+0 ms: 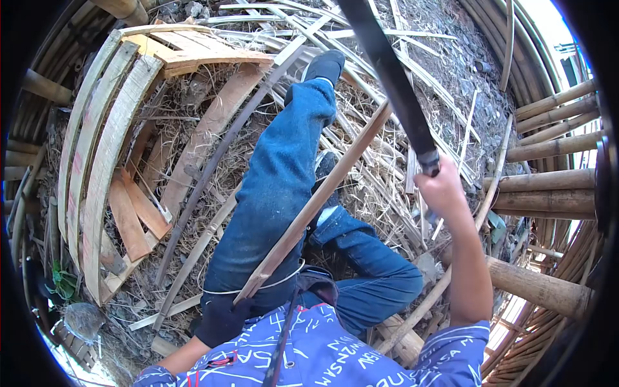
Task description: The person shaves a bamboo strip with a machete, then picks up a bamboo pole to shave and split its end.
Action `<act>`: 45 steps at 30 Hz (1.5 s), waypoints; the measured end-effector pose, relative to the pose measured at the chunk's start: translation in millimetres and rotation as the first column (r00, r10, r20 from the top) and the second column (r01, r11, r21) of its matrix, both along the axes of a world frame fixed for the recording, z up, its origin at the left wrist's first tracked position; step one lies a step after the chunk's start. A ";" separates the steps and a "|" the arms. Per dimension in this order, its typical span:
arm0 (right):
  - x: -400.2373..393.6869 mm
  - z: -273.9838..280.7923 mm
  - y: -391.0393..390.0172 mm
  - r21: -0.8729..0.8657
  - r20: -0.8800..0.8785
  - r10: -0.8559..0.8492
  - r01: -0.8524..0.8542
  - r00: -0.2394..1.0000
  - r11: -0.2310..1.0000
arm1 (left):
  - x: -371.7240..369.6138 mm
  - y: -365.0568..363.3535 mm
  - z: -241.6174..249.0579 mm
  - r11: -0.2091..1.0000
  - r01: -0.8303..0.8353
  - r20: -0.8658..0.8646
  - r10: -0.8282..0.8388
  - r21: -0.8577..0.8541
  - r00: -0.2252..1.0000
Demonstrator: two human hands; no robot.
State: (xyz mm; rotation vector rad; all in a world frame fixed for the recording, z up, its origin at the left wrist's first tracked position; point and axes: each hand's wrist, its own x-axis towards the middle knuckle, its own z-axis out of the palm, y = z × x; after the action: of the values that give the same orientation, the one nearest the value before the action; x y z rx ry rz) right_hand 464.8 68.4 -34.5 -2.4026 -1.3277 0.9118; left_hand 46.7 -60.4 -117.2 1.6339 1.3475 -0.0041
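Observation:
My right hand (442, 187), bare, is closed around the handle of a machete (398, 84). Its long dark blade points up and away, out of the top of the head view. A dark glove covers my left hand (222, 320), which grips the near end of a long bamboo strip (320, 197). From there the strip slants up to the right across my jeans (274, 187), its far end close beside the blade. A thin pale band (251, 288) loops over my thigh near the glove.
A slatted wooden frame (106, 155) and loose boards (132, 216) lie on the left. Split bamboo strips (387, 187) litter the ground around my legs. Thick bamboo poles (541, 280) jut in from the right, below a bamboo wall (535, 51).

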 end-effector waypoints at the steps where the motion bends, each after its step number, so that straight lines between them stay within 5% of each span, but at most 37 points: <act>1: -5.2 -8.9 -3.1 -0.009 0.001 -0.001 0.001 1.000 1.000 | -0.9 -2.2 -0.3 1.000 0.001 0.001 -0.001 -0.009 1.000; 3: -21.9 -25.3 -10.3 0.133 -0.020 -0.015 0.018 1.000 0.991 | -0.3 -2.2 -0.9 0.998 -0.033 -0.018 0.032 -0.056 0.999; 6: -15.0 -10.1 -7.7 0.056 -0.013 0.012 -0.011 1.000 0.998 | 1.7 -4.1 -2.7 0.984 -0.165 -0.005 0.165 -0.065 0.986; 8: -0.6 -12.6 0.5 0.021 0.007 0.000 0.000 1.000 1.000 | -0.4 -2.9 -3.2 0.995 -0.093 0.001 0.093 -0.041 0.996; 9: -15.4 -8.2 6.4 -0.042 -0.043 -0.135 0.133 0.990 0.990 | -0.5 -3.4 -4.3 1.000 -0.021 0.017 0.021 -0.010 1.000; 11: -21.7 -37.1 -10.2 0.162 0.004 -0.034 0.033 0.999 0.986 | 0.2 -5.5 -6.4 0.997 -0.070 0.037 0.071 -0.036 0.997; 13: -11.6 -30.4 -12.0 0.153 -0.001 0.082 -0.081 0.997 0.985 | -0.9 -5.5 -4.8 0.988 -0.123 -0.017 0.122 -0.090 0.992; 17: -14.2 -23.2 -1.5 0.062 -0.093 -0.128 0.134 0.987 0.989 | -3.1 -5.9 -8.4 0.992 -0.069 -0.066 0.062 -0.109 0.996; 19: -43.1 -32.5 -16.4 0.196 -0.124 -0.063 0.086 0.990 0.977 | 0.0 -6.4 -5.7 0.997 -0.066 -0.061 0.063 -0.038 0.996; 20: -26.0 -46.6 -22.1 0.190 0.005 0.195 -0.193 0.981 0.963 | 4.1 -1.5 -2.8 0.998 -0.061 -0.060 0.059 -0.035 0.996; 21: -18.1 -40.6 -19.4 0.191 0.001 0.193 -0.190 0.981 0.963 | 7.7 4.1 1.7 0.997 -0.074 -0.033 0.073 -0.025 0.997; 25: -33.7 -24.9 0.9 0.089 -0.133 -0.138 0.151 0.981 0.985 | 0.5 -4.7 -5.5 0.987 -0.131 -0.089 0.123 -0.096 0.988; 28: -38.1 -36.2 -15.9 0.136 -0.099 0.070 -0.056 0.993 0.989 | 0.1 -3.9 -4.5 0.996 -0.083 -0.050 0.082 -0.028 0.995; 31: -19.5 -25.3 -8.1 0.135 -0.061 0.094 -0.085 0.994 0.987 | -1.3 -3.8 -6.3 0.993 -0.105 -0.026 0.104 -0.062 0.994; 33: -45.7 -27.1 -5.4 0.070 -0.122 -0.152 0.162 0.981 0.984 | -2.9 -8.7 -11.1 0.996 -0.080 -0.025 0.079 -0.044 0.997; 35: -57.5 -34.6 -19.2 0.054 -0.147 -0.005 0.013 0.989 0.998 | -0.4 -6.2 -6.6 0.999 -0.020 0.003 0.020 0.044 1.000; 36: -52.7 -36.9 -21.5 0.209 -0.006 0.216 -0.210 0.976 0.955 | -0.7 -4.9 -5.4 0.998 -0.004 0.026 0.003 0.056 1.000; 41: -54.1 -36.6 -10.1 0.078 -0.155 -0.071 0.084 0.985 0.993 | -2.0 -7.3 -7.7 0.999 -0.044 0.028 0.043 0.026 0.999; 45: -56.5 -39.1 -27.0 0.080 -0.109 0.113 -0.104 0.988 0.991 | -1.3 -8.5 -11.7 0.988 -0.140 -0.014 0.139 -0.058 0.990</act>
State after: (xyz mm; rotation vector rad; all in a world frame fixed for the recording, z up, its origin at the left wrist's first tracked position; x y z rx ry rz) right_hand 408.4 41.5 -73.6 -2.2071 -1.4351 0.9933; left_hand 45.4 -68.9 -129.0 1.4894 1.4535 0.0308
